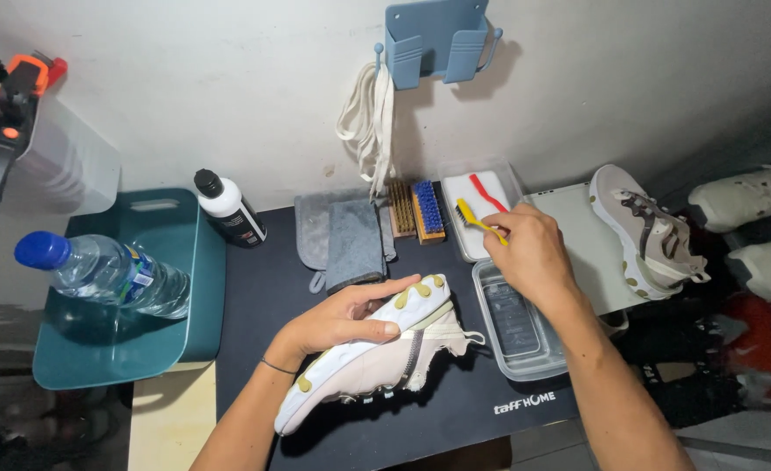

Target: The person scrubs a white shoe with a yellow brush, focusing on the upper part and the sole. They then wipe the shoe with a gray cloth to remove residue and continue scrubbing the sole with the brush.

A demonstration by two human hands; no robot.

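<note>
White and pale pink, a sneaker [364,353] is lying on its side on the black mat [455,410], with its sole and little yellow bumps facing up. The left hand [337,318] is holding the sneaker, with the fingers curled over the sole and the thumb pressing on its edge. The right hand [534,253] is reaching over a clear plastic tub [516,327] and is pinching the handle of a yellow brush [477,218] with closed fingers. That brush is sitting on a white tray [481,196], just beside a red brush [487,192]. Two bigger brushes [416,209] are lying near the tray, next to a gray cloth [351,240]. A second sneaker [647,231] is resting off to the right. A water bottle [98,275] is lying in a teal bin [198,262], and a black and white bottle [228,209] is standing close by.
</note>
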